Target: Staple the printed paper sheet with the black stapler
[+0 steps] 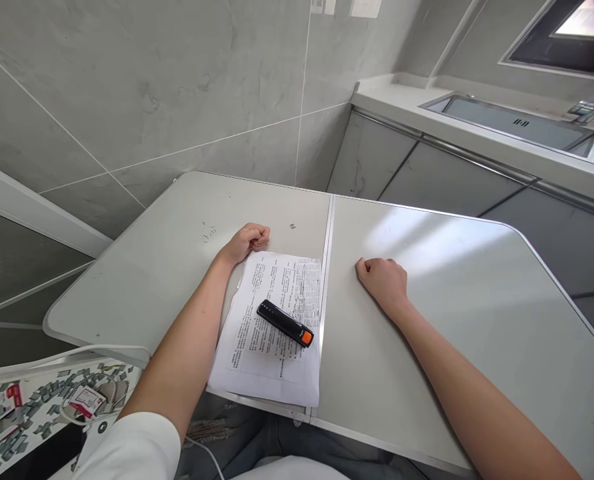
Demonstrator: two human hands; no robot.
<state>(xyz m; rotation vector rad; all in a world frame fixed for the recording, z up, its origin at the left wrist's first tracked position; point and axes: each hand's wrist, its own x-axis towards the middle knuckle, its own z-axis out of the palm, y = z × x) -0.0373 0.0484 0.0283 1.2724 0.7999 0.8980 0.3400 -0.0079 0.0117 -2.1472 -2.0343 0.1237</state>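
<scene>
My left hand [247,241] rests as a closed fist on the grey folding table [447,300], just beyond the top left corner of a stack of printed papers [271,340]. A black stapler with an orange end [285,323] lies diagonally on the papers. My right hand [384,280] is also curled into a fist, knuckles down on the bare right half of the table, right of the centre seam. Neither fist visibly holds anything.
A few loose staples [209,232] lie on the table beyond my left hand. A white surface with scattered staples, small packets and a cable [51,403] sits at the lower left. Tiled wall stands behind; a counter with a sink [511,123] is at the upper right.
</scene>
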